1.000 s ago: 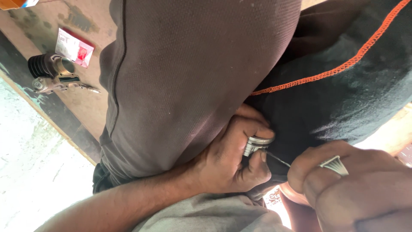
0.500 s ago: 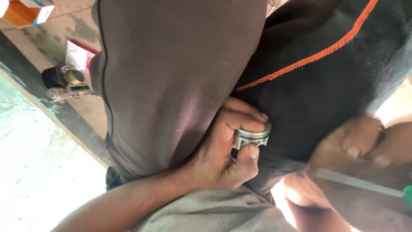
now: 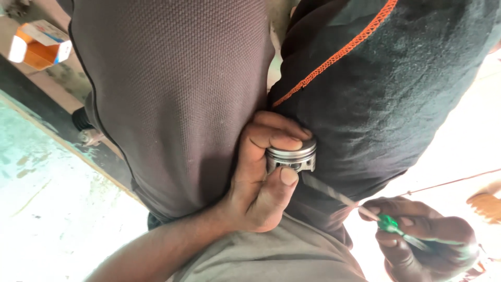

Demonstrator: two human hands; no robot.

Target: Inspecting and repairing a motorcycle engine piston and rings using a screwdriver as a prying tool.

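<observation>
The left hand (image 3: 261, 183) is clamped on a small metal piston (image 3: 291, 155), thumb and fingers wrapped round it, pressed between the person's knees at mid-scene. The right hand (image 3: 425, 240), near right, is closed on a green-handled screwdriver (image 3: 360, 209) whose blade points up-left, its tip just beside the piston's underside. An orange box (image 3: 36, 48) lies far left.

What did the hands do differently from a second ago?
The right hand pulled back from the small metal piston, down and to the right, and now works at it only with the tip of the thin green-handled tool. The left hand kept pinching the piston between the knees, turning it a little. The orange box came into view.
</observation>
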